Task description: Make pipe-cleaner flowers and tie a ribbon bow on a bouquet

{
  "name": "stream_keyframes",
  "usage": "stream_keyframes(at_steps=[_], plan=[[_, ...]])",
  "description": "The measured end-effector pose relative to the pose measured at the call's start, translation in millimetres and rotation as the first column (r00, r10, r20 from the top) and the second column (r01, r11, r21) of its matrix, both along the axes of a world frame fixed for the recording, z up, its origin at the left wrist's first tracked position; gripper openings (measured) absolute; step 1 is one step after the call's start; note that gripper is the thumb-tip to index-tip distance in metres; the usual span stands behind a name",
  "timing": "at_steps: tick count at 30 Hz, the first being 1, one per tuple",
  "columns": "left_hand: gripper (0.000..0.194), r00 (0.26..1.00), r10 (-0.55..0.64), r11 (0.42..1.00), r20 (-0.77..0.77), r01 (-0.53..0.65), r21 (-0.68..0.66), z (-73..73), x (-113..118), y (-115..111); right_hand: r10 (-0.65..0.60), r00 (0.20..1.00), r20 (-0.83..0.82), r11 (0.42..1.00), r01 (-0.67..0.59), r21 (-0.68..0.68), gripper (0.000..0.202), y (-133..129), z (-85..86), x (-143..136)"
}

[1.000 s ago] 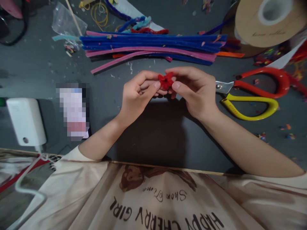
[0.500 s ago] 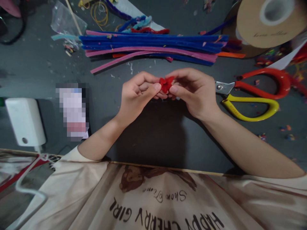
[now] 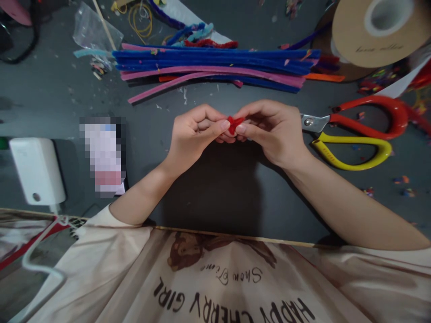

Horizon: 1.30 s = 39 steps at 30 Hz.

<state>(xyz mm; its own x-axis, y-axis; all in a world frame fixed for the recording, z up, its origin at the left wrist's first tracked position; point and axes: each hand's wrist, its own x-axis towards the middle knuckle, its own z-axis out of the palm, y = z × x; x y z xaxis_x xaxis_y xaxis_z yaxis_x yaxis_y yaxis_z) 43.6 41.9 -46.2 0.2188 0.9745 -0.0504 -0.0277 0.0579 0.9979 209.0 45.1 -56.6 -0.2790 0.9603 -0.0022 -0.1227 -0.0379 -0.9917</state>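
Note:
A small red fuzzy flower (image 3: 233,125), apparently bent from pipe cleaner, is pinched between both hands above the dark table. My left hand (image 3: 198,134) grips its left side between thumb and fingers. On the other side, my right hand (image 3: 272,130) is closed on it with thumb and forefinger. The fingertips cover part of its petals and underside. Just beyond the hands lies a bundle of blue and pink pipe cleaners (image 3: 215,60). Scissors (image 3: 325,123) with one red and one yellow handle rest beside my right hand, their blades partly hidden.
A phone with a blurred screen (image 3: 104,157) and a white power bank (image 3: 37,170) with a cable lie at left. A large ribbon spool (image 3: 346,31) stands at the back right. Colourful scraps (image 3: 379,83) litter the right side. A clear plastic bag (image 3: 96,29) is at the back left.
Both hands have shifted slightly towards me with the red flower. The flower looks turned and more squeezed, with its petals less spread than before.

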Motion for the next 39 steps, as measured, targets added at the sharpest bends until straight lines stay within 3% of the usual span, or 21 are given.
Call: stream_keyframes(at_steps=[13,19,39], plan=[[0.029,0.998,0.03,0.998,-0.048,-0.027,0.06,-1.9,0.7,-0.8,-0.086,0.996,0.022,0.995,0.085,0.048,0.023,-0.3,-4.5,0.0],[0.03,0.995,-0.084,0.994,-0.048,0.087,0.067,2.4,0.7,-3.8,-0.059,0.998,0.024,0.997,0.057,0.051,0.023,-0.6,-3.3,0.4],[0.023,0.972,-0.226,0.97,-0.066,0.231,0.073,6.4,-2.6,-3.2,-0.035,0.998,0.056,0.997,0.032,0.064,0.022,-0.2,2.5,-1.4]])
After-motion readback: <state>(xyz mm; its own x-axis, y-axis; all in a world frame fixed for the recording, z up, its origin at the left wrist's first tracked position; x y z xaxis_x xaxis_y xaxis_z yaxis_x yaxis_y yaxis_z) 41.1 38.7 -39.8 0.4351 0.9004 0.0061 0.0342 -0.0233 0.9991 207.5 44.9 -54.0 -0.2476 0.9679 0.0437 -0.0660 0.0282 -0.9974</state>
